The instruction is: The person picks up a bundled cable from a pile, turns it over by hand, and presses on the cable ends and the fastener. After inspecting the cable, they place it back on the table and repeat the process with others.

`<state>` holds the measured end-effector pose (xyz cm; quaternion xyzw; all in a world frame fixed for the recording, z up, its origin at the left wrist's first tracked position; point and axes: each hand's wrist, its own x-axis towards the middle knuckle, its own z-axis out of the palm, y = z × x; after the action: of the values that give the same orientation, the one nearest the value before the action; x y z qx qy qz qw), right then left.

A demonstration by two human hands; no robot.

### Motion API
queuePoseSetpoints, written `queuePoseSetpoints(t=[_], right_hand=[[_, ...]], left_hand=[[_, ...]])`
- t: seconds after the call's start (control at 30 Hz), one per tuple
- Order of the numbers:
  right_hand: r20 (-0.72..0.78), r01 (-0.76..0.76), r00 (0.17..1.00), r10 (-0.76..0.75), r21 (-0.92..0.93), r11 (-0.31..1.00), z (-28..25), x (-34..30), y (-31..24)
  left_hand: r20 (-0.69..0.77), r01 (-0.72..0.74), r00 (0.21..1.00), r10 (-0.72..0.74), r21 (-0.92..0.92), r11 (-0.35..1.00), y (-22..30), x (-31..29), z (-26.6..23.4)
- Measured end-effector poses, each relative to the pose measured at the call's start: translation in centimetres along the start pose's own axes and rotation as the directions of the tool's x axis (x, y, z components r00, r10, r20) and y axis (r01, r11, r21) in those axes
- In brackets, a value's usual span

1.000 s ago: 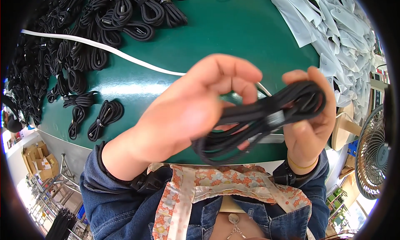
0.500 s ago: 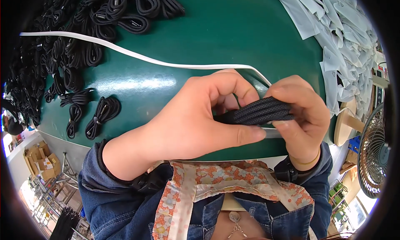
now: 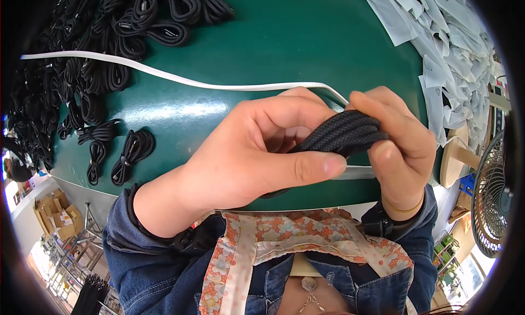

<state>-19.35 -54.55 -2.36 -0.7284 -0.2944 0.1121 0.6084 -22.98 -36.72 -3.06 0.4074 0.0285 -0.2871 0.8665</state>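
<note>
Above the near edge of the green table, both hands hold a coiled bundle of black braided cord (image 3: 350,132). My left hand (image 3: 257,145) is closed on the bundle's left part, thumb in front and fingers curled behind. My right hand (image 3: 402,140) pinches its right end between thumb and fingers. A long white flat strip (image 3: 229,87) crosses the table from the far left and ends at or behind my right fingers; I cannot tell whether they hold it. Under the bundle, a pale grey strip (image 3: 355,173) shows between the hands.
Many tied black cord bundles (image 3: 104,41) are heaped along the left, with a separate tied bundle (image 3: 132,156) near the left forearm. Translucent plastic bags (image 3: 437,58) lie piled at the right on the green table (image 3: 317,36). A fan (image 3: 489,200) stands beyond the right edge.
The bundle has turned in my hands, its right end now rising into a rounded loop. My left hand has moved slightly left, and the white strip has shifted a little.
</note>
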Motion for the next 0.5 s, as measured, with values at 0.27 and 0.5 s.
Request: queuePoseSetpoints(t=[0.27, 0.5], right_hand=[[0.07, -0.022, 0.997, 0.033, -0.153, 0.988, -0.3, -0.1, -0.6], [0.011, -0.107, 0.994, 0.109, -0.124, 0.987, 0.5, 0.1, -0.4]], left_hand=[[0.118, -0.209, 0.978, 0.173, 0.602, 0.77, 0.3, -0.1, -0.5], [-0.042, -0.121, 0.987, 0.158, 0.465, 0.877, -0.9, 0.0, -0.1]])
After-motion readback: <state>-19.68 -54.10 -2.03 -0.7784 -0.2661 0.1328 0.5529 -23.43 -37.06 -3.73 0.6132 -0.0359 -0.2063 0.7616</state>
